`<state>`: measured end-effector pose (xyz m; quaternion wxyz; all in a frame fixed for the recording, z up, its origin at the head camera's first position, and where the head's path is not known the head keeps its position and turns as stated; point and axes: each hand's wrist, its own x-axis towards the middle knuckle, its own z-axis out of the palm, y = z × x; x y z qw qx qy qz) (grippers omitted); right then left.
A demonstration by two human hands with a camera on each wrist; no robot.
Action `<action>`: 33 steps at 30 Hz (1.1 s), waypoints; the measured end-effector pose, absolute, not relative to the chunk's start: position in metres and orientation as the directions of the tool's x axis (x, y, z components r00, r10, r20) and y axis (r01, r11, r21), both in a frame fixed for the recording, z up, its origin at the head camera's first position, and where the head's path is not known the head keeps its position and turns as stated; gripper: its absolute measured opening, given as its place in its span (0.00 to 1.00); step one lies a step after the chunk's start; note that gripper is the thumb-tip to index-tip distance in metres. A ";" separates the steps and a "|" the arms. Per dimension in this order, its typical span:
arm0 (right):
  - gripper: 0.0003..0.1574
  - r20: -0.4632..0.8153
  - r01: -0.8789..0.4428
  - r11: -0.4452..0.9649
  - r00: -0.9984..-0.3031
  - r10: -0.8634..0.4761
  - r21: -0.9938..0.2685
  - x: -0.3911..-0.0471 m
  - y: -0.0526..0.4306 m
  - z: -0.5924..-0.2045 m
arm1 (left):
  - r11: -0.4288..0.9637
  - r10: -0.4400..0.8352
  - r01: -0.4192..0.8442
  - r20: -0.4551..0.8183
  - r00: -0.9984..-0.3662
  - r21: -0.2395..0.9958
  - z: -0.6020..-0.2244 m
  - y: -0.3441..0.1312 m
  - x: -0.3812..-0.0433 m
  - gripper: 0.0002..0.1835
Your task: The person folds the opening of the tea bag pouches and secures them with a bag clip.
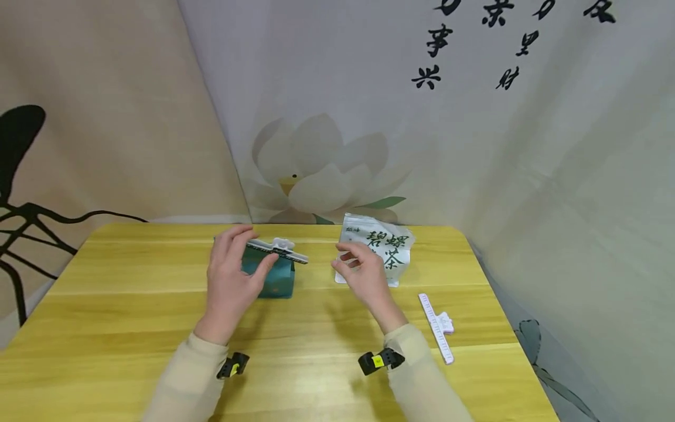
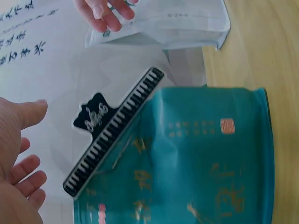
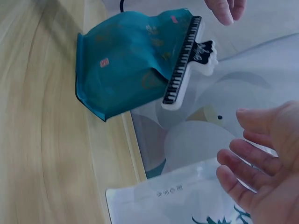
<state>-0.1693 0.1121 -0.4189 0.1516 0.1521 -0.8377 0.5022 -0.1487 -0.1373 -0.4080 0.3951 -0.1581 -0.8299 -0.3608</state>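
A green tea bag [image 2: 205,140] stands upright on the table, with a black-and-white piano-key bag clip [image 2: 114,130] fastened aslant across its top. Beside the clip is my left hand [image 1: 232,272]; the left wrist view shows its thumb and fingers apart from the clip, holding nothing. To the right stands a white tea bag [image 1: 398,255] with dark green characters on its front. My right hand [image 1: 362,274] hovers in front of that white bag, fingers relaxed and slightly bent. In the right wrist view nothing lies between the right thumb and fingers.
A second bag clip [image 1: 436,329], white with a keyboard pattern, lies on the table right of my right hand. The wooden table [image 1: 132,305] ends at the back against a printed curtain [image 1: 327,88] with a lotus and black characters.
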 end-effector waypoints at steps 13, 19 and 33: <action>0.19 0.436 -0.395 0.488 -0.900 -0.033 -0.778 -0.174 0.147 -0.415 | 0.654 0.119 0.647 0.791 -0.600 0.392 -0.411 -0.097 -0.160 0.24; 0.17 0.424 -0.351 0.507 -0.905 0.032 -0.787 -0.175 0.164 -0.413 | 0.639 0.193 0.663 0.752 -0.630 0.391 -0.409 -0.074 -0.168 0.22; 0.16 0.504 -0.380 0.480 -0.849 0.158 -0.791 -0.180 0.201 -0.412 | 0.636 0.321 0.699 0.710 -0.626 0.328 -0.396 -0.024 -0.186 0.19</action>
